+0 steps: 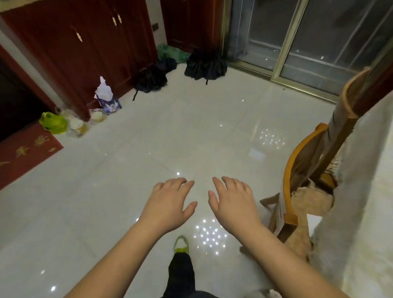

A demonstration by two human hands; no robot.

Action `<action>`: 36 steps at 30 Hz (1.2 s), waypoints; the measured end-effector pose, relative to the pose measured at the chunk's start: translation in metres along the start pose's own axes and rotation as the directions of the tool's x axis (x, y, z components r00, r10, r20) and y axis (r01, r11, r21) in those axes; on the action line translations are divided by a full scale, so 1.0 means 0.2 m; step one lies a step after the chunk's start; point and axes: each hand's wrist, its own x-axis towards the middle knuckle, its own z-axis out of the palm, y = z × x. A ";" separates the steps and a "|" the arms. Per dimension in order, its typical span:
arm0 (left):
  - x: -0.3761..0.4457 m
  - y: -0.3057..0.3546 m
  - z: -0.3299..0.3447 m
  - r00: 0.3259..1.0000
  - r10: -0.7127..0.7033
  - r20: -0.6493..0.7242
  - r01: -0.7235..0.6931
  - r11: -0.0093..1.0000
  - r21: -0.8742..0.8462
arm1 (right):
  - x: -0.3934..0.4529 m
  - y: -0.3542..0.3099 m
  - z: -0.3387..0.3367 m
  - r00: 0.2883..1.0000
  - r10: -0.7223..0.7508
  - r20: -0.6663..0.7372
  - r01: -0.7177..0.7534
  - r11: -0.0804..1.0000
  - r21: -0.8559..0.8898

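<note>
Head view — left grip point(169, 201), right grip point(232, 204) spread flat, empty — above tiled floor point(192, 126)

Both hands — left point(169, 200), right point(232, 204) — outstretched, palms down, empty.

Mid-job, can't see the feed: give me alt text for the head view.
The left hand and the right hand hover open, palms down, holding nothing, above a glossy white tiled floor. A wooden chair stands just right of them; collapsed black umbrellas lie ahead by dark red cabinets and a sliding glass door.
</note>
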 end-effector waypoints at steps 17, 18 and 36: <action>1.55 -0.33 -0.24 0.949 0.307 -0.068 -0.309 0.951 -0.026 | 1.23 0.22 -0.13 0.943 0.330 -0.047 -0.332 0.943 -0.025; 1.64 -0.30 -0.25 0.942 0.328 -0.067 -0.330 0.944 -0.025 | 1.29 0.28 -0.14 0.935 0.350 -0.060 -0.352 0.936 -0.020; 3.11 0.56 -0.45 0.830 0.557 -0.001 -0.557 0.830 0.042 | 2.12 1.45 -0.36 0.796 0.578 -0.178 -0.576 0.814 0.071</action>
